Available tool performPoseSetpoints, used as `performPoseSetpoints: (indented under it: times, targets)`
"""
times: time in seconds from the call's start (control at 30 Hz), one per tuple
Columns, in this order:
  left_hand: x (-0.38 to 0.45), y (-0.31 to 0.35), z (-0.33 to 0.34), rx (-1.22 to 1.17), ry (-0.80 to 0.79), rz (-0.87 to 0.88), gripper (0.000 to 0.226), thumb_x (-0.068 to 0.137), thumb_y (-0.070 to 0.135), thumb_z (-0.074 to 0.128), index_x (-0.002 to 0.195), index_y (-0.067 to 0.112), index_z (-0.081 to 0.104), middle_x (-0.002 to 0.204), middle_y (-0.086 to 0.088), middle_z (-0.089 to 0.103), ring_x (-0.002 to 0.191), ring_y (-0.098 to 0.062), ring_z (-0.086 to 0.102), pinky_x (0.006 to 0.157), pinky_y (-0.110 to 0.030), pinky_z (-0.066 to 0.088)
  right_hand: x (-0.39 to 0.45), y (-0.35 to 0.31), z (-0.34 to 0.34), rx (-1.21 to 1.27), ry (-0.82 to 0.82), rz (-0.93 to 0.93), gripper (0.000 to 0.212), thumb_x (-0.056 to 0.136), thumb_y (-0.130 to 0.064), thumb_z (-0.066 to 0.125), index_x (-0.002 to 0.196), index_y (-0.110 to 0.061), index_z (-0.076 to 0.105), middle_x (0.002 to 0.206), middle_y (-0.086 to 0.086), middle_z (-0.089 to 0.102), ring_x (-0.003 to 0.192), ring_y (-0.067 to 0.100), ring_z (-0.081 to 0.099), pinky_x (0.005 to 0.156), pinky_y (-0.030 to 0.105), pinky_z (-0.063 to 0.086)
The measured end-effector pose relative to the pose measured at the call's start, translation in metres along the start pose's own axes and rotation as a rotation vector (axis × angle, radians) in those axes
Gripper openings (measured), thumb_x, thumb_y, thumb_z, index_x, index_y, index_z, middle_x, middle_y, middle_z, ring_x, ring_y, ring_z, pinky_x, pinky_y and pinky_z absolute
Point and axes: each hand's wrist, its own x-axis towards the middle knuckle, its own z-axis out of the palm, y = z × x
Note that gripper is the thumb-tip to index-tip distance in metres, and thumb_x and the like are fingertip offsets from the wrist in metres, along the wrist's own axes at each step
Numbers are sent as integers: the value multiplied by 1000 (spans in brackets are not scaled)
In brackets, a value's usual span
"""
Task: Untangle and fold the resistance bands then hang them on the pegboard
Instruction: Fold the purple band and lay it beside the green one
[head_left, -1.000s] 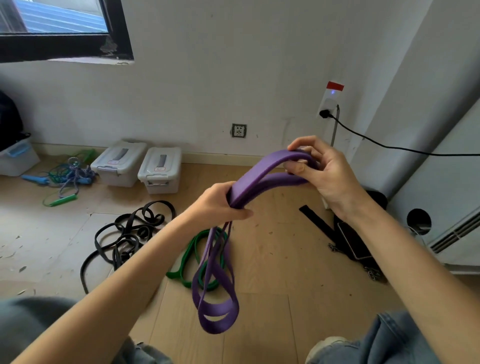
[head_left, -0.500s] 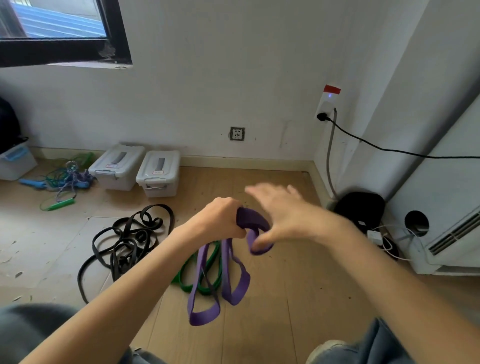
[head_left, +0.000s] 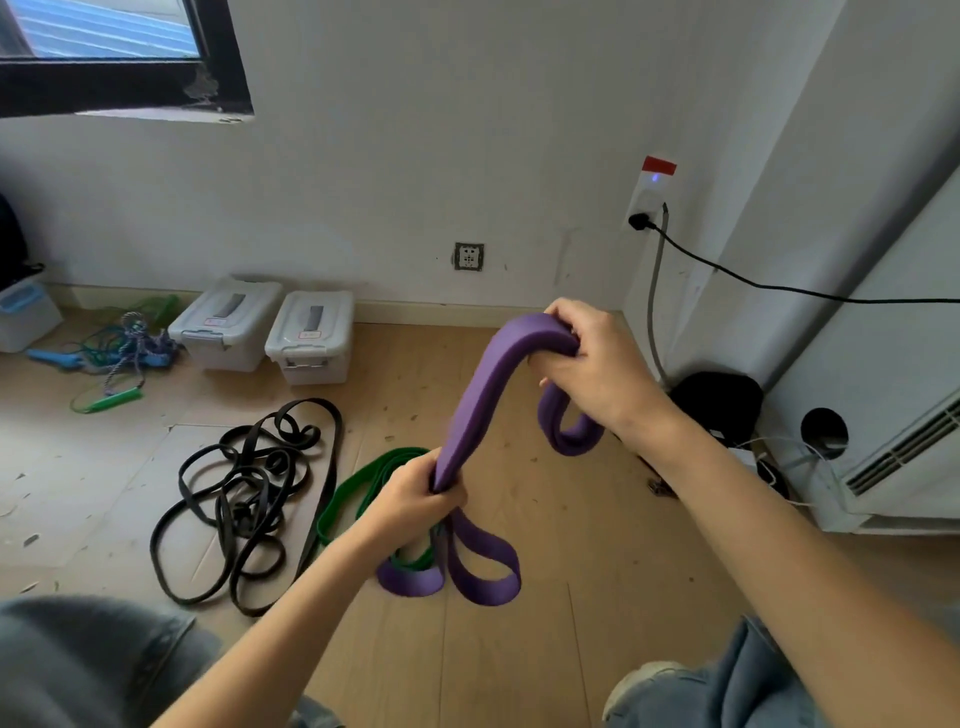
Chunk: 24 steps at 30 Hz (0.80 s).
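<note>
Above the floor (head_left: 545, 649), the purple band (head_left: 483, 395) is gripped by curled fingers of the left hand (head_left: 415, 499) and right hand (head_left: 597, 364).

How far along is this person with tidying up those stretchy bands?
Early on. Nothing looks finished: no pegboard is in view and no band hangs anywhere. In hand is the purple band, gathered into loops between the left hand and the right hand. Left to do: the green band lying on the floor and the tangled black bands beside it, then hanging all of them.
</note>
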Motion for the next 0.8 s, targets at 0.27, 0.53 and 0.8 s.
performPoseSetpoints:
  times: [0.27, 0.53, 0.8]
  targets:
    - [20, 38, -52, -180, 137, 100, 14, 81, 2, 63, 85, 15, 64, 57, 7, 60, 54, 1, 55, 55, -12, 46, -29, 63, -13, -287, -422, 367, 28, 72, -25, 78, 91, -25, 58, 90, -5, 64, 89, 14, 61, 72, 24, 46]
    - [28, 91, -41, 171, -115, 155, 11, 75, 6, 65, 77, 16, 60, 62, 4, 56, 56, -12, 51, 61, -28, 44, -37, 40, 30, 286, -408, 292, 33, 79, -17, 72, 109, -14, 60, 109, -4, 65, 107, 6, 58, 102, 35, 43]
    - [26, 84, -58, 136, -104, 154, 12, 75, 5, 67, 83, 12, 61, 67, 0, 58, 62, -15, 55, 64, -35, 48, -16, 27, 30, 366, -318, 125, 29, 78, -18, 69, 103, -18, 53, 89, -2, 59, 81, 10, 58, 73, 21, 50]
